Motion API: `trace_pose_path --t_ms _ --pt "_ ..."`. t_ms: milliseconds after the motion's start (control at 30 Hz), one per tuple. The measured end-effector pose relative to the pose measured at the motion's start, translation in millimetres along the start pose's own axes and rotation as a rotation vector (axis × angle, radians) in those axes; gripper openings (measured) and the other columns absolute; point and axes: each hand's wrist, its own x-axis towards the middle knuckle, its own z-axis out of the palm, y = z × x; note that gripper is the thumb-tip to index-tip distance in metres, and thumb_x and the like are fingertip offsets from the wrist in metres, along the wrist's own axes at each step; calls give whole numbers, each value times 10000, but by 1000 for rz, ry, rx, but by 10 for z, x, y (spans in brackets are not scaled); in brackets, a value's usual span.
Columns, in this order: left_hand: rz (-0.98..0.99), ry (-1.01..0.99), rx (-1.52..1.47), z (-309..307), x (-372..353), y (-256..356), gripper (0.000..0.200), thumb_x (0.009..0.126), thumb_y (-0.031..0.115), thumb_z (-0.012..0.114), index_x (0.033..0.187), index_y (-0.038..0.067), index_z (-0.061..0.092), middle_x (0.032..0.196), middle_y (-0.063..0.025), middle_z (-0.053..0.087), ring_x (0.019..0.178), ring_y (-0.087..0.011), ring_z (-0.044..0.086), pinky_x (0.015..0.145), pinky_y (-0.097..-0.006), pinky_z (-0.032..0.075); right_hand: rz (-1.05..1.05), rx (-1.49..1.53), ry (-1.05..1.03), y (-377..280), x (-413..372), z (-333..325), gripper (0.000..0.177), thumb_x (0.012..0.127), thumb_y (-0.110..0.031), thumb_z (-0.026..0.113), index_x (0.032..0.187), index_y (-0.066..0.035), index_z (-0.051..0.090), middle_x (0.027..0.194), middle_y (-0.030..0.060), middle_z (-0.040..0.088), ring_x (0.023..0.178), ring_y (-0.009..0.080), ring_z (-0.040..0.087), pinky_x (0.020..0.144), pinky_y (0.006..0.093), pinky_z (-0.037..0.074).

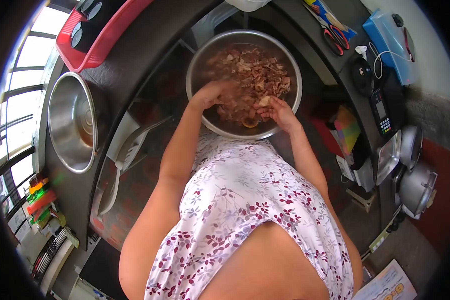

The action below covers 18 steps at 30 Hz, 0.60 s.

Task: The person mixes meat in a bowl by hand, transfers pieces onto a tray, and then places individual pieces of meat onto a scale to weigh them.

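A wide metal bowl (299,85) sits just in front of my body, holding chopped raw meat (260,70) in reddish, cloudy liquid. My left hand (215,93) reaches over the bowl's left side, its fingers dipped among the pieces and partly hidden and blurred. On the right side of the bowl, my right hand (281,114) pinches a pale piece of meat (264,101) between thumb and fingers. A round yellow-orange citrus piece (250,122) floats near the bowl's front edge, between both hands.
An empty metal basin (72,122) stands on the dark counter at left, near a red plastic basket (80,60). Red-handled scissors (336,40), a card terminal (381,112) and a blue container (390,45) lie on the right counter. Pots (417,187) are at far right.
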Motion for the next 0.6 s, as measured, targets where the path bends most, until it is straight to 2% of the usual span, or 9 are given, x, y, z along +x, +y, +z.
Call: trace_pose_path --t_ms 33,167,233,333,400,433,533,600 --pt "8 -61 11 -20 38 -9 423 941 224 455 1295 -2 502 1055 -118 623 1001 -211 615 849 -388 535 -2 28 -6 53 28 -50 308 1002 -213 444 1199 10 522 1009 127 653 833 193 649 726 280 523" --pt "43 -38 -51 52 67 8 433 955 214 429 1331 2 461 1170 -151 593 1089 -262 590 902 -410 514 -24 72 -50 127 77 -141 284 989 -186 474 1179 10 549 1099 118 629 910 207 642 763 303 522" --pt "-22 -158 -148 82 47 53 435 956 159 386 1359 -1 420 1256 -176 551 1136 -313 567 941 -419 494 -36 37 -26 78 35 -74 278 978 -139 475 1199 17 539 1071 116 629 898 209 638 773 310 525" --pt "9 -257 -239 47 67 9 446 938 100 374 1371 -4 401 1265 -188 547 1143 -335 561 952 -426 487 -81 -12 0 11 -30 -6 296 949 -68 497 1225 31 536 1077 119 626 916 214 634 808 316 527" --pt "61 -246 -163 93 60 -11 459 924 72 377 1376 -7 391 1271 -195 542 1146 -334 560 954 -429 485 -117 -25 1 0 -58 6 311 932 -46 519 1231 39 544 1110 123 622 947 216 632 834 314 525" --pt "112 -232 -89 127 38 -9 474 910 44 379 1381 -9 382 1278 -201 537 1149 -334 560 957 -433 483 -150 27 -1 2 -64 14 301 921 -36 533 1210 39 566 1124 123 623 968 213 631 851 315 522" --pt "94 -164 -79 232 3 45 511 888 0 394 1398 4 359 1288 -214 527 1150 -340 561 963 -440 481 -195 155 -6 -36 -74 13 276 903 -24 557 1168 40 601 1130 124 631 995 204 628 873 322 518" --pt "70 -194 -115 277 -32 106 526 882 -16 399 1405 12 347 1282 -213 531 1142 -335 567 964 -444 480 -216 233 -8 -75 -77 28 262 896 -22 566 1145 41 615 1122 125 637 1002 198 626 877 329 518"
